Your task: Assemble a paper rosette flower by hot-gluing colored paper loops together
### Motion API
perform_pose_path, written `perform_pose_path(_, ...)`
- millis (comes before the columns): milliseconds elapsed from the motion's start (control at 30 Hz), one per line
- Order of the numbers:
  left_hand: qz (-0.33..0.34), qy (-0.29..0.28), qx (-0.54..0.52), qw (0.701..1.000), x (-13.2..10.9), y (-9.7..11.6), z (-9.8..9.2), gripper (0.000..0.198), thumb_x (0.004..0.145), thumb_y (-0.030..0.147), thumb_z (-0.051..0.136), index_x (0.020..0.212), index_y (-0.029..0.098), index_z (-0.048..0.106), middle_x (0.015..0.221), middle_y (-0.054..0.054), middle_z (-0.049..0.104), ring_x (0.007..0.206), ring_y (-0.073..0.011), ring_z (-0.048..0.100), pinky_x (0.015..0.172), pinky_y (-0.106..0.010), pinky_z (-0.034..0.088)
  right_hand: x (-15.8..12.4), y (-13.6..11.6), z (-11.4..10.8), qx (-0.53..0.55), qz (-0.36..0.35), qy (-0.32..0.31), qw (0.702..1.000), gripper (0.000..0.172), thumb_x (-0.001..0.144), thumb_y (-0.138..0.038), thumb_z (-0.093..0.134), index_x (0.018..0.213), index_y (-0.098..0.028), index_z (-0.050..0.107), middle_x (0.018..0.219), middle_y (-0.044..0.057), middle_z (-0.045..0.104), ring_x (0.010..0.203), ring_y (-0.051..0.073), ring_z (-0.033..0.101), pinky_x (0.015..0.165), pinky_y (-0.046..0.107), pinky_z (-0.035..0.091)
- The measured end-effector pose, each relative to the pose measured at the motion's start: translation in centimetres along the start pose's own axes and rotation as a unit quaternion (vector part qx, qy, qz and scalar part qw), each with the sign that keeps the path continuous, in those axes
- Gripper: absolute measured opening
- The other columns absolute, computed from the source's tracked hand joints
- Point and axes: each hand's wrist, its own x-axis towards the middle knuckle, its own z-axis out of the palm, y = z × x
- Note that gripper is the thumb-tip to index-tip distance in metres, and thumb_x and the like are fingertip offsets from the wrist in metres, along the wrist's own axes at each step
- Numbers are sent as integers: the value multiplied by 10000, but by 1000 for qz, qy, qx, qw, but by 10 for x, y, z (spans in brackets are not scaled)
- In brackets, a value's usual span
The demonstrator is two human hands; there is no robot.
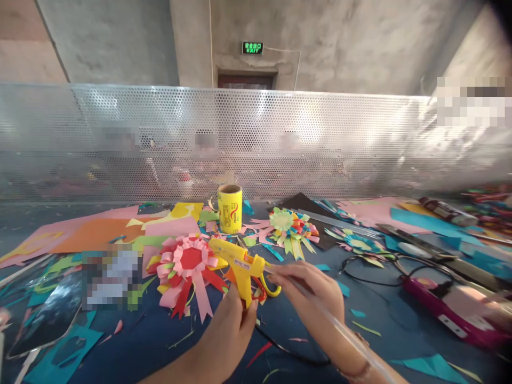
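The left hand (232, 326) is closed around the handle of a yellow hot glue gun (240, 260), fingers wrapped tight, with the nozzle pointing up and away to the left. Just right of that grip, the right hand (314, 293) pinches a clear glue stick (348, 336) between thumb and fingertips. The stick's front end meets the back of the gun, and the rest trails back along the right forearm. Whether a finger rests on the orange trigger cannot be told.

Just beyond the nozzle, to the left of the grip, a red and pink paper rosette (188, 264) lies flat on the blue table (152, 341), ribbons fanning toward the person. Farther out from the gun stands a yellow roll (230, 208), upright (a label runs down its side). Beside it to the right is a multicoloured paper rosette (290, 226). Right of the right hand, a black cord (372, 266) loops toward a magenta device (452, 306). Paper scraps surround both hands.
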Motion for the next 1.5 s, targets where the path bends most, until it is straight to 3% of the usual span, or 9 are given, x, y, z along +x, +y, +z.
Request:
perform_pose_path(67,-5,8,15,1000,0,0,0,225,884,380,346,942,174,414,901,-147,580,891,-269,586,795,-436,468,0,-1,6,95,125,26,987,36,675,-240,765,675,-252,731,670,23,728,559,165,672,548,257,574)
perform_pose_path(233,-22,12,65,998,2,7,-2,215,869,383,302,878,186,388,864,-175,596,852,-299,609,734,-456,479,-2,5,21,354,286,40,889,212,593,-348,820,586,-204,664,573,12,692,444,107,608,418,180,498)
perform_pose_path(533,2,23,104,994,2,4,-2,197,865,360,286,845,185,375,803,-186,593,800,-317,617,668,-454,478,-7,13,18,287,201,5,937,147,628,-301,806,634,-206,694,527,-6,639,446,127,594,452,244,509)
perform_pose_path(900,-3,0,-55,999,5,10,-5,197,901,297,384,1040,169,441,964,-119,590,912,-227,588,805,-380,474,-2,16,20,248,174,-7,953,104,680,-297,769,688,-215,704,629,7,642,523,124,602,499,239,514)
perform_pose_path(1067,-5,-23,-47,999,5,12,-7,170,898,288,381,990,166,456,931,-111,585,875,-227,590,772,-366,475,6,20,5,237,149,-77,957,89,657,-283,782,685,-216,731,624,23,652,509,144,606,520,285,526)
perform_pose_path(1233,15,-5,-21,1000,3,10,-3,173,897,281,388,992,158,463,938,-121,595,907,-248,591,783,-379,477,10,21,5,252,186,-86,946,171,605,-272,821,693,-223,682,618,-12,631,532,118,586,514,232,488)
perform_pose_path(1333,14,1,-58,998,5,14,-2,213,897,263,413,1071,151,462,1018,-133,599,987,-245,586,852,-377,473,8,19,15,303,213,-70,926,396,522,-336,860,862,-254,674,767,-9,659,678,137,608,611,238,503)
perform_pose_path(1400,30,-1,-85,996,6,16,-1,249,892,235,429,1123,147,457,1069,-139,592,1027,-239,579,890,-375,468,5,15,22,321,252,-130,903,500,501,-401,855,944,-253,677,839,16,677,767,183,633,685,301,523)
perform_pose_path(1500,84,-18,-99,991,6,18,1,295,868,170,441,1160,142,465,1110,-143,587,1058,-241,572,914,-382,467,-3,8,32,302,297,-199,884,384,560,-417,815,878,-233,702,768,29,686,784,229,649,704,361,532)
